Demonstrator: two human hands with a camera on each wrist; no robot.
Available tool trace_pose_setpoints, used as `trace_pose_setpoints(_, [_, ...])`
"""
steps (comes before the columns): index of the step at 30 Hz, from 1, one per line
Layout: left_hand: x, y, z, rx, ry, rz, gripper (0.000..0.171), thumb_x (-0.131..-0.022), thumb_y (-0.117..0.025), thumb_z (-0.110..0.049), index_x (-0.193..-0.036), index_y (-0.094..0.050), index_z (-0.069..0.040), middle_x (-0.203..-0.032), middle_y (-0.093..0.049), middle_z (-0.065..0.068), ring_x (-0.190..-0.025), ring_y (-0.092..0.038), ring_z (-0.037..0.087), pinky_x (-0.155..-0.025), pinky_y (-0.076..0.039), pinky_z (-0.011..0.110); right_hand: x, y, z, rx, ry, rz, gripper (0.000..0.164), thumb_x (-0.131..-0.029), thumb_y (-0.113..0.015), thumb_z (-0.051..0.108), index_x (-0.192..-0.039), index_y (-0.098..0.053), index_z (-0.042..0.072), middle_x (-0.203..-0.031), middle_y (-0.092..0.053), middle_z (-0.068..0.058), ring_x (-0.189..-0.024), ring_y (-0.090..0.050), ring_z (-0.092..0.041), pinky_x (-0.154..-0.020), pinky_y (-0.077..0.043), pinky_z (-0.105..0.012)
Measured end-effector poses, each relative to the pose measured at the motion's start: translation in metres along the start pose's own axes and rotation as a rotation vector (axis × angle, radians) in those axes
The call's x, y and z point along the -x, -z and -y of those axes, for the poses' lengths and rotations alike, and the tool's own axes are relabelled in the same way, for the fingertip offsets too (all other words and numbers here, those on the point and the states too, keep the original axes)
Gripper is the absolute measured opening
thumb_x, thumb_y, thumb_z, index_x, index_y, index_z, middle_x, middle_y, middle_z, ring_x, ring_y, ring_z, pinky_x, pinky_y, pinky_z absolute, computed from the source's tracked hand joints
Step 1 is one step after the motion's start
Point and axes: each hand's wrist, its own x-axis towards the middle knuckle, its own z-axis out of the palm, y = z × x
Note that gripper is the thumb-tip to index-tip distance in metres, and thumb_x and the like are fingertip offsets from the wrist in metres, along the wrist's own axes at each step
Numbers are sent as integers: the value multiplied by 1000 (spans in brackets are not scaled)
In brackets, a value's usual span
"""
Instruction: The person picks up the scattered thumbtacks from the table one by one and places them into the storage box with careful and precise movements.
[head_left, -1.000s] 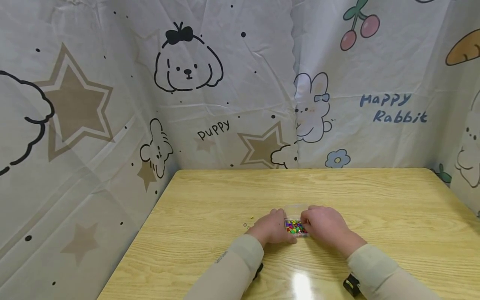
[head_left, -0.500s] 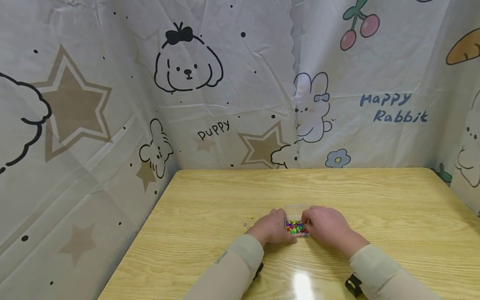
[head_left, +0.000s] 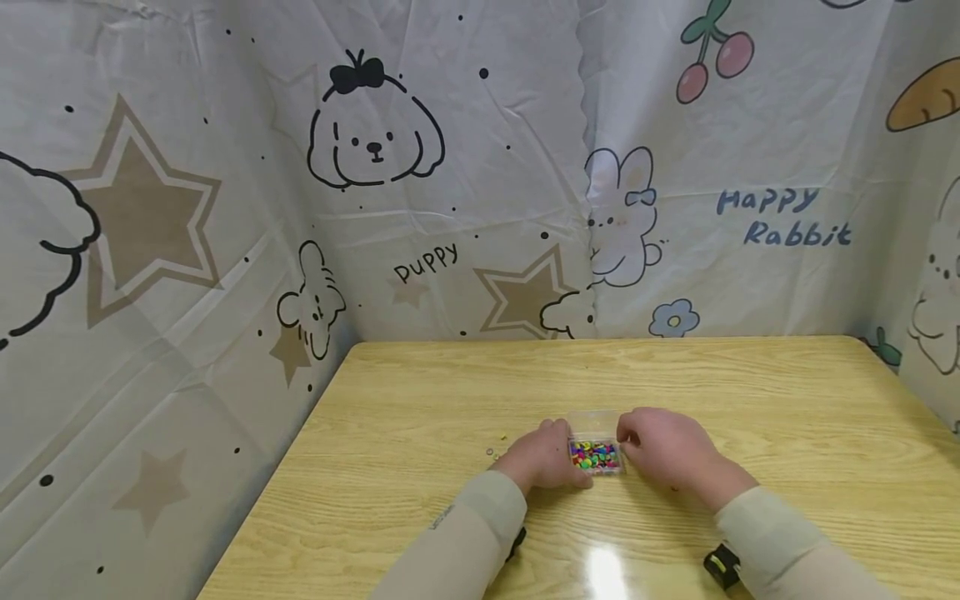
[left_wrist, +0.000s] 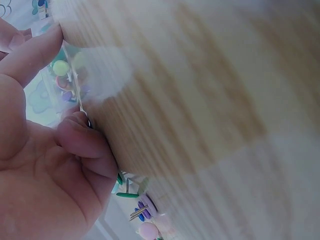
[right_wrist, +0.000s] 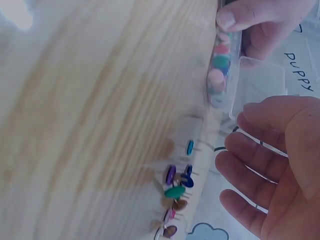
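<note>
Right hand [head_left: 667, 446] farther right, beside pin box [head_left: 609, 472]

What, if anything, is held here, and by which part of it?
The left hand holds the clear box by its left end, thumb at the near side. Nothing can be seen in the right hand.

Beige sleeves [head_left: 444, 552], broad cuffs [head_left: 491, 495], dark marking [head_left: 442, 516] on the left, black wrist pieces [head_left: 723, 567].
</note>
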Motion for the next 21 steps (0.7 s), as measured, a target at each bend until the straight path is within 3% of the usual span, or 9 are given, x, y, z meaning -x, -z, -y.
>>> trace_pose_setpoints(11, [0,0,0,10,9,1,67,-68,-80,-53,-113,-49,-15,-93,-46,-3,-71,-48,14,-66,-44,30,2,7,-8,10,-27,37,4,-87,-64,21,-83,-64,20,-72,-53,9,-63,-45,-10,-56,-43,-33])
trace_pose_setpoints(21, [2,1,0,-7,14,9,71,-68,-79,-55,-119,-49,-15,-100,-48,-2,-74,-48,13,-71,-47,32,9,10,-15,24,-34,67,4,-85,-68,21,-83,-66,18,-76,-58,8,-64,-48,-8,-62,-48,-36])
